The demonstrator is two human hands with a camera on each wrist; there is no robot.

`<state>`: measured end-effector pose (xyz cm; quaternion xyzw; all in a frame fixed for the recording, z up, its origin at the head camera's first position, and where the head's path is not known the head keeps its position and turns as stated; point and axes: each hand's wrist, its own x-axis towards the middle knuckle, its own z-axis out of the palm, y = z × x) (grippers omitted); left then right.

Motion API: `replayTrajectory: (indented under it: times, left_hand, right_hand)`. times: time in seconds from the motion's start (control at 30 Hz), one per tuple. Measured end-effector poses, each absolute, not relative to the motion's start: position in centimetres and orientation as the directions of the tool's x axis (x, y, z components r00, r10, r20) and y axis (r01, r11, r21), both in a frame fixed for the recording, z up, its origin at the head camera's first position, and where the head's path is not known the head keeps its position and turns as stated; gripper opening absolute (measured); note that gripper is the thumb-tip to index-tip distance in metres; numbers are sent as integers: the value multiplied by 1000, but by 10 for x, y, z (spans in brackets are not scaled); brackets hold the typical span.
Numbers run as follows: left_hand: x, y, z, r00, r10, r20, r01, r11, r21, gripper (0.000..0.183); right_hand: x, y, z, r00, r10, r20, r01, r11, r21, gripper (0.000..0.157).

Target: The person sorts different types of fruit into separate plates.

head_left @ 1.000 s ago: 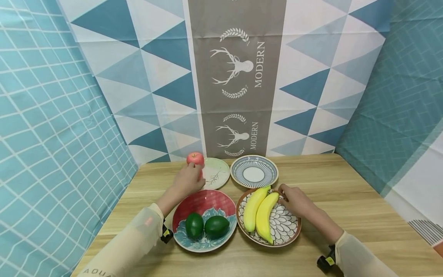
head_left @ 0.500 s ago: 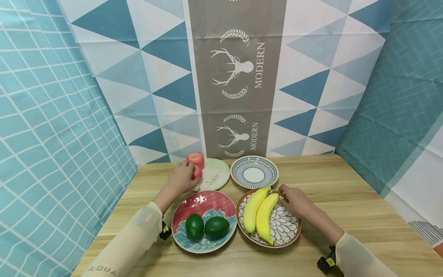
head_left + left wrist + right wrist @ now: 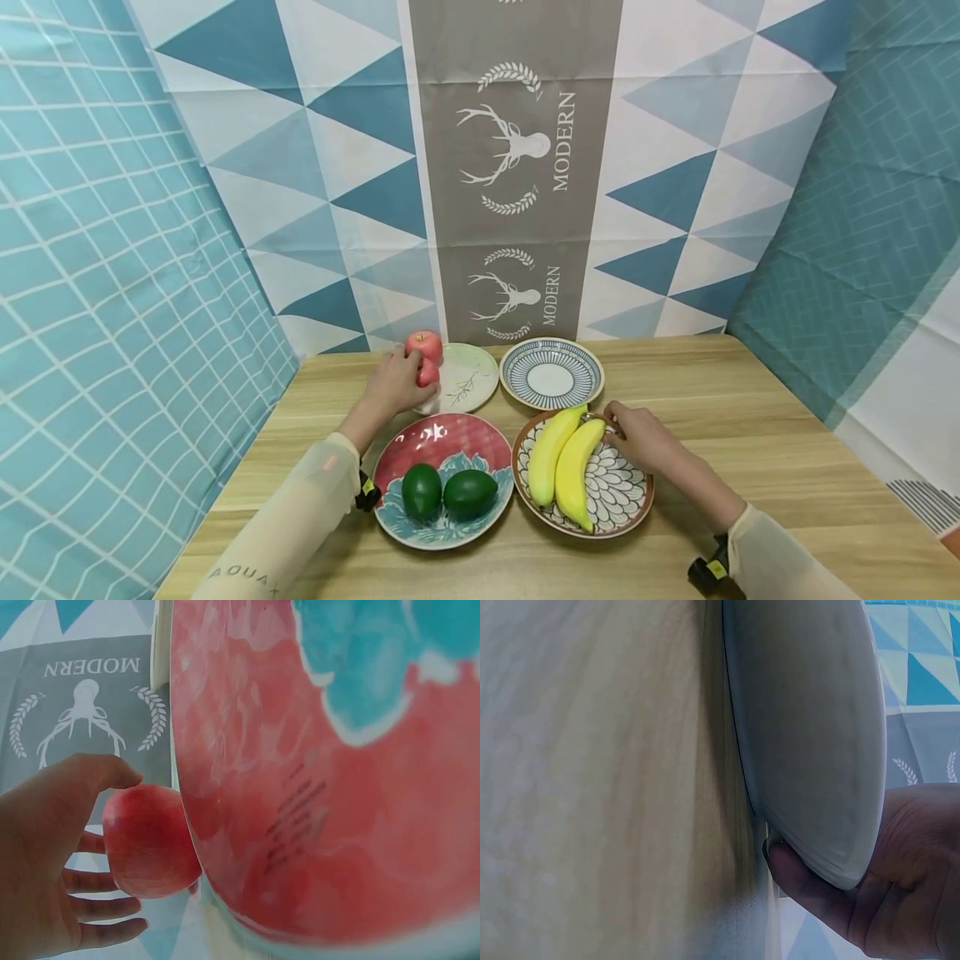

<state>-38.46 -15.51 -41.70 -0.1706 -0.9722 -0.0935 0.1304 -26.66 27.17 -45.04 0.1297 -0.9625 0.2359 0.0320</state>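
Note:
My left hand (image 3: 393, 379) holds a red apple (image 3: 428, 372) over the left part of the pale green plate (image 3: 468, 367). In the left wrist view the thumb lies at the upper side of this apple (image 3: 150, 844), with the other fingers spread around and behind it. Just behind sits a second red apple (image 3: 423, 342). My right hand (image 3: 640, 433) grips the far right rim of a brown-edged plate (image 3: 618, 487) bearing two yellow bananas (image 3: 573, 475). Seen from the right wrist, fingers (image 3: 810, 889) curl at the edge of that plate's pale underside (image 3: 810, 735).
Between my forearms, a red and blue plate (image 3: 450, 429) bears two dark green avocados (image 3: 470, 492). Behind the banana plate stands a blue-striped dish (image 3: 551, 375). A patterned cloth (image 3: 517, 287) closes off the wooden table's (image 3: 675, 367) back edge.
My left hand has shifted left with the apple, bringing more of it into sight, and has since nearly stopped. My right hand stays at the plate's rim.

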Motion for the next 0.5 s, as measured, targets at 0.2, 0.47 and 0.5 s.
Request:
replayTrajectory:
  times: [0.2,0.47,0.5]
  left_hand:
    - [-390,-151,-419,-927,292,235,338,923,186,75]
    - [-397,-149,-420,-941,295,167,325,923,203,72]
    - [-399,-148,-420,-941,297,160,326,924,202,70]
  right_hand:
    - [-265,271,-451,-967,-228,112,-255,854,-453,25]
    - [-266,271,-452,-967,-226,119,-255,856,-449,24]
    - [-267,272,-451,-966,-227,122,-257,857,-447,24]
